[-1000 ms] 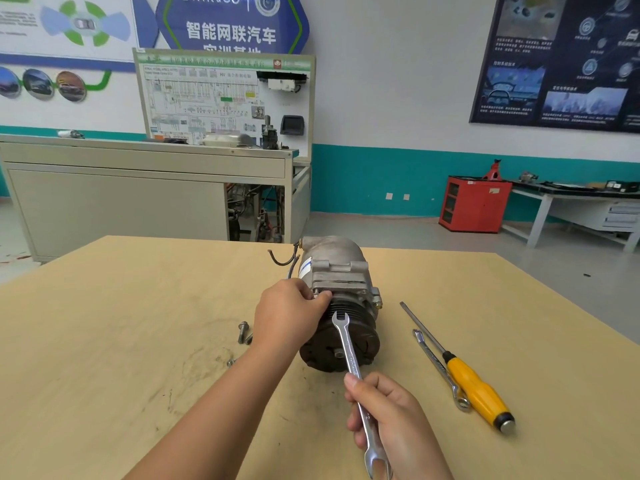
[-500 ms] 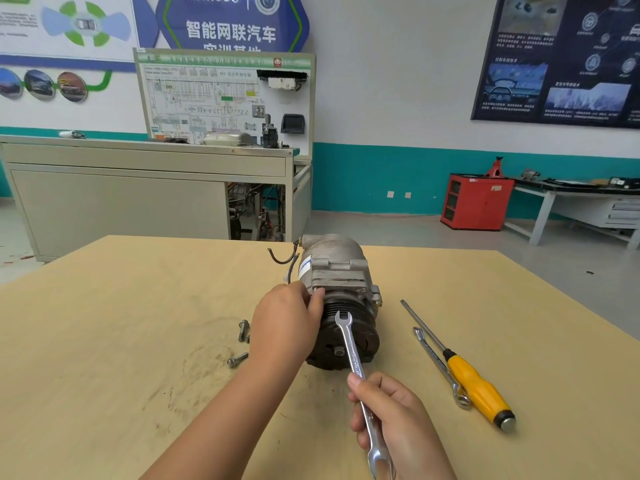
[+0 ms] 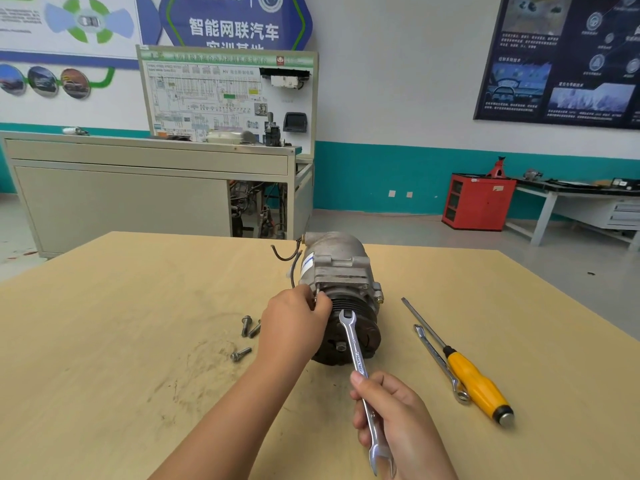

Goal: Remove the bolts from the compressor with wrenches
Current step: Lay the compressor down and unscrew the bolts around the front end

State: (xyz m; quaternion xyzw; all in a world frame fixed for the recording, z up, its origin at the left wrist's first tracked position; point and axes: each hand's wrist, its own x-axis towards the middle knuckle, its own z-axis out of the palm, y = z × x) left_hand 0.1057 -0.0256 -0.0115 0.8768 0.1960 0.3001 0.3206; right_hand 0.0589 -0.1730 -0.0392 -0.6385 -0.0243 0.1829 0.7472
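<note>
A grey metal compressor [image 3: 337, 265] with a dark pulley [image 3: 360, 327] facing me lies on the wooden table [image 3: 104, 341]. My left hand [image 3: 294, 323] pinches a bolt [image 3: 317, 289] that sticks out of the compressor's upper left front. In my right hand [image 3: 394, 414] is a silver open-end wrench [image 3: 356, 358], held in the air, its jaw in front of the pulley's top. Another bolt [image 3: 379, 299] sits in the compressor's right lug. Three loose bolts [image 3: 246, 325] lie on the table left of my left hand.
A second wrench [image 3: 440, 362] and a yellow-handled screwdriver [image 3: 474, 382] lie on the table to the compressor's right. A black cable [image 3: 287, 254] curls from the compressor's left rear. Beyond the table are a grey training bench [image 3: 138, 188], a red cabinet [image 3: 479, 200] and a side workbench [image 3: 581, 199].
My left hand has drawn back slightly from the compressor, and a length of the bolt's shank now shows between my fingers and the housing. The wrench has barely moved.
</note>
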